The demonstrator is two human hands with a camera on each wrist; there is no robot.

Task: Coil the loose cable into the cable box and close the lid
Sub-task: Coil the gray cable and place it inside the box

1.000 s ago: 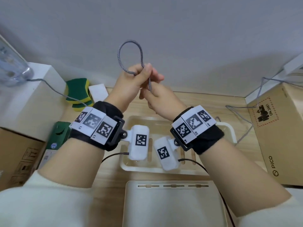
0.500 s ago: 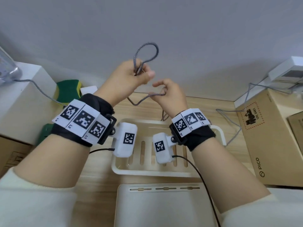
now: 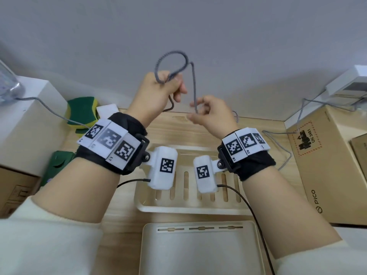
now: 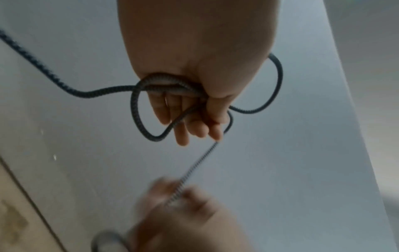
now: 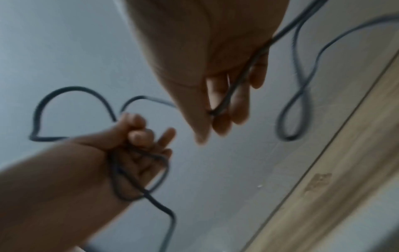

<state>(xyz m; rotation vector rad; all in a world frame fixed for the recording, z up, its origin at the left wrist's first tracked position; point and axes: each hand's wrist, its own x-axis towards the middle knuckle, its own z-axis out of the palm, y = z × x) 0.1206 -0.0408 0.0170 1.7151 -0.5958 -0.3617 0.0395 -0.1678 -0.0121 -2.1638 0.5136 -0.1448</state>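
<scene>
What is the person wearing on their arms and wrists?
Both arms have cream sleeves pushed up the forearm. Each wrist carries a black band topped with white plates of black square markers. A white camera pod with its own marker hangs off each band, trailing a thin black wire. Hands are bare.

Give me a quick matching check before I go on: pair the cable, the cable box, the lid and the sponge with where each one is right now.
Things:
1. cable
2. cable box
3. lid
4. sponge

Places:
A. flat on the table, nearest the person
B. at the back left of the table, by the white box
C. held up in the air, looped in the left hand, one strand in the right hand
D. open on the table, under the wrists

Pairs: 1-C, 2-D, 3-A, 4-B
</scene>
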